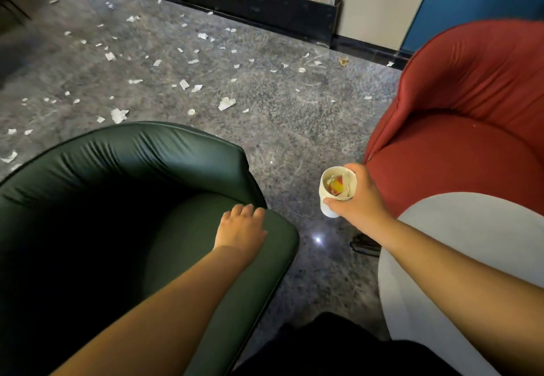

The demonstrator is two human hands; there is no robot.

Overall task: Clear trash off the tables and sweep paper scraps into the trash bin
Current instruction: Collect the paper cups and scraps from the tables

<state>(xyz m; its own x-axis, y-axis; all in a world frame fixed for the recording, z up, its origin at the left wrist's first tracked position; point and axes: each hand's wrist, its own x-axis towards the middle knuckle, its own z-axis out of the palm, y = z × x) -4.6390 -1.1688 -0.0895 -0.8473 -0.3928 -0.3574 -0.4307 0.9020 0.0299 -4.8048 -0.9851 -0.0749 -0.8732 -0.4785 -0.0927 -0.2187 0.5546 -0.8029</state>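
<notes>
- Right hand (357, 196): seen right of centre, fingers and thumb wrapped around a white paper cup (331, 199); the cup is held upright above the floor, in the gap between the two armchairs
- Paper cup contents: crumpled paper and a yellow-and-red wrapper (336, 184) are seen inside the open mouth; the rim looks doubled, as of stacked cups, though this cannot be told for certain
- Left hand (241, 228): laid palm down on the near right edge of the green armchair (117, 187); fingers are relaxed and nothing is grasped
- Green armchair: dark glossy upholstery, placed at near left
- Red armchair (471, 116): fabric-covered, placed at right, just beside the held cup
- White round table (471, 257): partly seen at near right, under the right forearm
- Paper scraps (226, 103): many white torn pieces are scattered over the speckled grey floor (294, 128), mostly in the far left and centre; a few lie close to the far edge of the green armchair
- Black skirting (235, 1): runs along the far wall, with a pale panel above it
- Trash bin: not seen in the view
</notes>
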